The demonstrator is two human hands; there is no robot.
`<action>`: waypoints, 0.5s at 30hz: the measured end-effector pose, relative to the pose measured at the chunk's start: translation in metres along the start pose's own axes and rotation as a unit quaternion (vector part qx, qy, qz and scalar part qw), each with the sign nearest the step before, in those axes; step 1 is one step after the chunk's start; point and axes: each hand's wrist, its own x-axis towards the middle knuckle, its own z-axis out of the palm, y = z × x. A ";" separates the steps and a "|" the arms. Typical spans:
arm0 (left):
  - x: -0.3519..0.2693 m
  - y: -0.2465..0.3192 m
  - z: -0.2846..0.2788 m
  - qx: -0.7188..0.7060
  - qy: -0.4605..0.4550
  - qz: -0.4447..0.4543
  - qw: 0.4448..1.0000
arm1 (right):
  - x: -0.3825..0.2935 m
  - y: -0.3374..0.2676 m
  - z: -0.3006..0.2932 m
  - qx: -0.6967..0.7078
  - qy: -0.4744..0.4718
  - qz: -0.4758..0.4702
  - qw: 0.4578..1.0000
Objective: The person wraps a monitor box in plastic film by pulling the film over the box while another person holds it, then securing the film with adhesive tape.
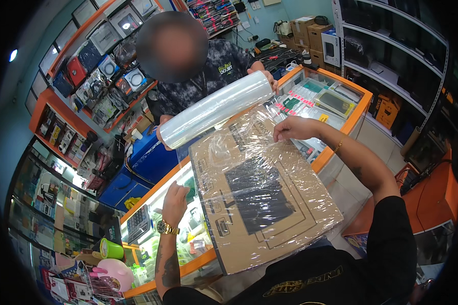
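Note:
A flat cardboard box (259,244) wrapped in clear, shiny plastic film lies tilted before me, partly over a glass display counter. It bears printed drawings, including a dark screen. Beyond it, another person holds a thick roll of clear stretch film (217,108) by both ends, with loose film running from it toward the box. My right hand (294,128) pinches film near the box's far right edge. Off the box's left edge hovers my left hand (175,202), fingers curled; whether film is between them I cannot tell. It wears a gold watch (167,228) at the wrist.
The orange-edged glass counter (360,101) holds phone cases and small goods. On its left part sit a calculator (138,225), a green tub (111,249) and a pink container (116,272). Metal shelving (389,65) stands right. An orange desk (427,202) is near my right elbow.

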 end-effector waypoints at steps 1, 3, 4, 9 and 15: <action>-0.006 0.002 0.000 0.002 -0.007 -0.005 1.000 | -0.003 -0.001 0.002 -0.006 -0.005 0.013 1.000; -0.015 0.005 0.001 -0.006 -0.006 -0.010 1.000 | -0.007 -0.005 0.005 -0.010 0.005 0.017 1.000; -0.019 0.007 0.003 -0.016 -0.002 -0.011 1.000 | -0.009 -0.006 0.007 -0.008 0.018 0.010 1.000; -0.028 0.014 0.036 -0.049 0.008 -0.031 0.998 | -0.024 -0.007 0.035 -0.015 0.113 0.022 0.993; -0.050 0.011 0.063 -0.229 -0.003 -0.180 0.957 | -0.039 0.012 0.078 0.167 0.322 0.097 0.927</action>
